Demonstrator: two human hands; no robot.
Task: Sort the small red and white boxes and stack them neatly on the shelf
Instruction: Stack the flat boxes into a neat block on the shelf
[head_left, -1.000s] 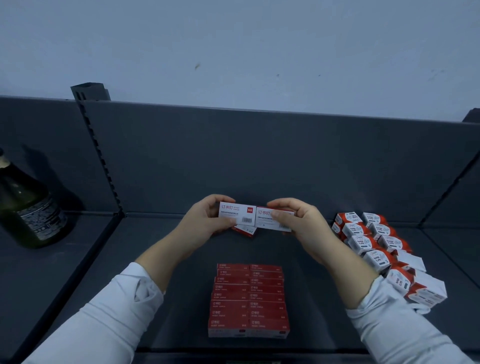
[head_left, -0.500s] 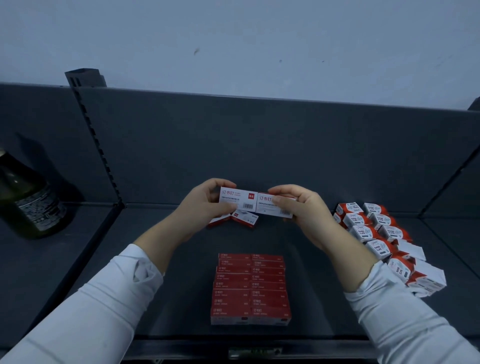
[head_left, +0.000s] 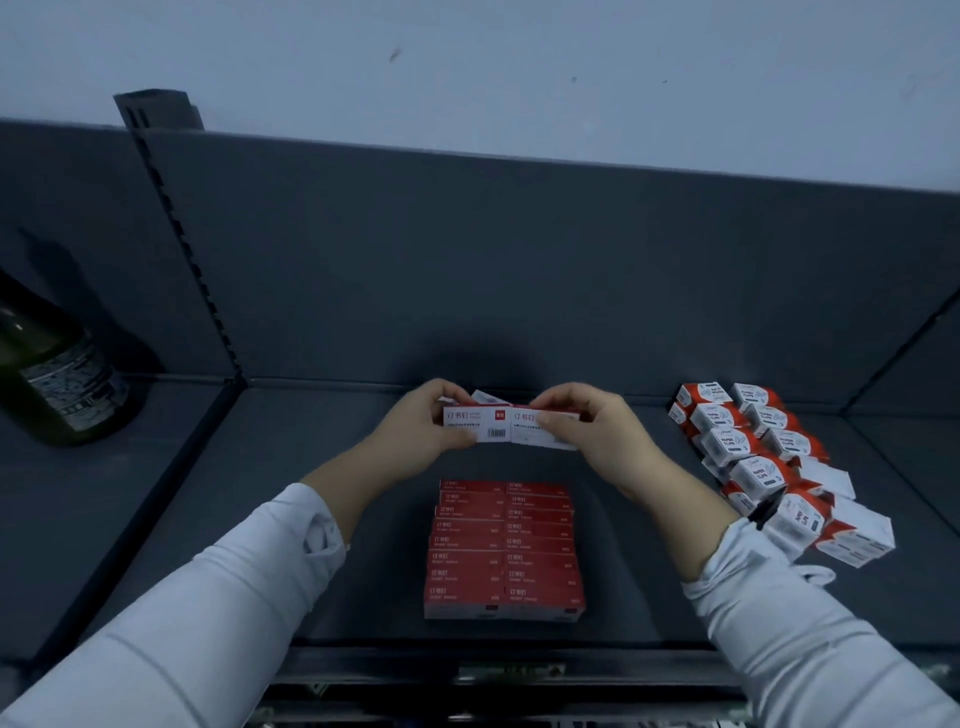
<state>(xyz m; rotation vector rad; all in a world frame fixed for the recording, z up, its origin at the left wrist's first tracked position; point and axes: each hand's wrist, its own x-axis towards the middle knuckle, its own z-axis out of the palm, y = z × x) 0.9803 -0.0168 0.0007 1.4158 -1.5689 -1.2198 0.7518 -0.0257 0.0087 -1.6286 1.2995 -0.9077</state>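
Observation:
My left hand (head_left: 423, 434) and my right hand (head_left: 597, 441) hold a pair of small red and white boxes (head_left: 511, 427) side by side, above the dark shelf (head_left: 332, 499). Their white barcode faces point at me. The left hand grips the left box, the right hand pinches the right one. More loose boxes (head_left: 488, 397) peek out behind my fingers, partly hidden. A neat two-column stack of red boxes (head_left: 504, 551) lies flat on the shelf below my hands.
Rows of red and white paper clip boxes (head_left: 769, 462) sit at the right of the shelf. A dark green bottle (head_left: 57, 374) stands in the left bay, past a slotted upright (head_left: 187, 249). The shelf's front edge (head_left: 498, 654) runs below the stack.
Both hands have stayed together on the pair of boxes and drifted slightly back toward the rear of the shelf. The loose boxes below them are now mostly hidden behind the fingers.

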